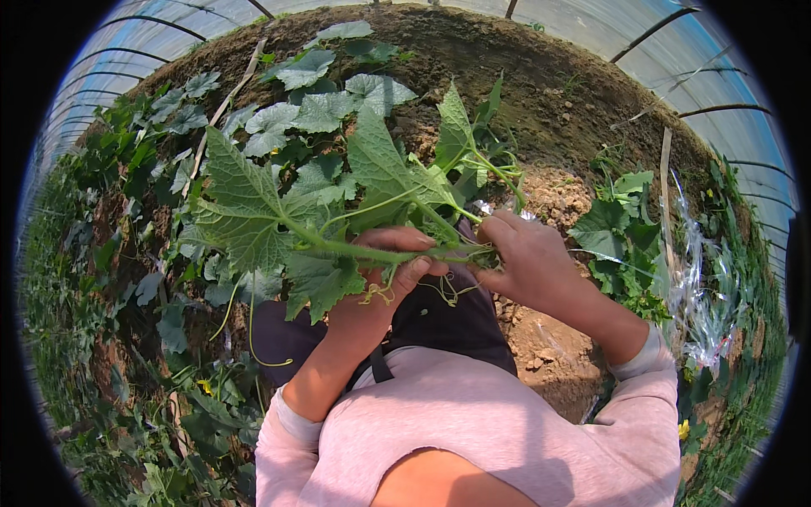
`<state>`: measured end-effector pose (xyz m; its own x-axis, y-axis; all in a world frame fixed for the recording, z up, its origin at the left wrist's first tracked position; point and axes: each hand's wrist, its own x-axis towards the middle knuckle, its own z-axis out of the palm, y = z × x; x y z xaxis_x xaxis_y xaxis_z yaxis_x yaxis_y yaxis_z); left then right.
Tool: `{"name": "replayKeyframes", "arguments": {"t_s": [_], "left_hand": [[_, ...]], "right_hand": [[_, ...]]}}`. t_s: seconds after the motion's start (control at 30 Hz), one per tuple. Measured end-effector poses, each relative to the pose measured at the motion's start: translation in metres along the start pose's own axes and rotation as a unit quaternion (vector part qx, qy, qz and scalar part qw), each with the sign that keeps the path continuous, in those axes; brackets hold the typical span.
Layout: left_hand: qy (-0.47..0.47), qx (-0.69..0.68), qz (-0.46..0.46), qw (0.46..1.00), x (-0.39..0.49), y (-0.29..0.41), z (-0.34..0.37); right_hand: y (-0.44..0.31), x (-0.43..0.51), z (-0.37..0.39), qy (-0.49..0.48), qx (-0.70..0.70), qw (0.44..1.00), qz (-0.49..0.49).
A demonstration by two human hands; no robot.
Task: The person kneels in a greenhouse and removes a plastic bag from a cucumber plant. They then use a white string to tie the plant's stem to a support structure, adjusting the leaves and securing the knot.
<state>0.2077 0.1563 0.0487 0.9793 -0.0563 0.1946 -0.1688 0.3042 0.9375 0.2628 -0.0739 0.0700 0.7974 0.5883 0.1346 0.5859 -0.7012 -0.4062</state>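
Observation:
A leafy green vine (370,253) with tendrils lies across both hands, in front of my body. My left hand (386,272) pinches its hairy stem between thumb and fingers. Lobed leaves (244,203) spread out to the left of that grip, and thin curly tendrils (253,323) dangle below them. To the right, my right hand (532,263) has its thumb and fingers closed around the tip end of the vine. The part inside those fingers is hidden. More upright leaves (455,127) rise above the two hands.
Broad-leaved plants (310,117) cover the ground ahead and to the left. More plants (611,228) grow at the right, beside a wooden stake (666,190) and clear plastic strands (697,298). Bare soil (551,361) lies near my legs. Plastic sheeting on curved ribs (652,35) surrounds the plot.

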Motion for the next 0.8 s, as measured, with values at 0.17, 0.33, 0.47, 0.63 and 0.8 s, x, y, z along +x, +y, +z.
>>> {"name": "replayKeyframes", "arguments": {"t_s": [0.17,0.33,0.47,0.63,0.8], "left_hand": [[0.014,-0.014,-0.033,0.999,-0.003,-0.001,0.000],[0.035,-0.002,-0.016,0.999,-0.004,-0.001,-0.003],[0.055,0.020,-0.062,0.996,-0.006,0.001,-0.011],[-0.061,0.035,0.075,0.995,-0.002,-0.010,-0.013],[-0.098,0.108,0.082,0.986,-0.006,-0.010,-0.018]], "right_hand": [[0.000,-0.006,0.007,0.010,0.022,0.999,0.043],[0.000,-0.007,0.011,0.083,-0.099,0.988,-0.086],[-0.002,-0.004,-0.003,0.088,0.148,0.985,0.002],[-0.016,0.015,-0.033,-0.035,0.326,0.943,0.050],[-0.013,0.049,-0.042,-0.219,0.217,0.951,-0.012]]}}
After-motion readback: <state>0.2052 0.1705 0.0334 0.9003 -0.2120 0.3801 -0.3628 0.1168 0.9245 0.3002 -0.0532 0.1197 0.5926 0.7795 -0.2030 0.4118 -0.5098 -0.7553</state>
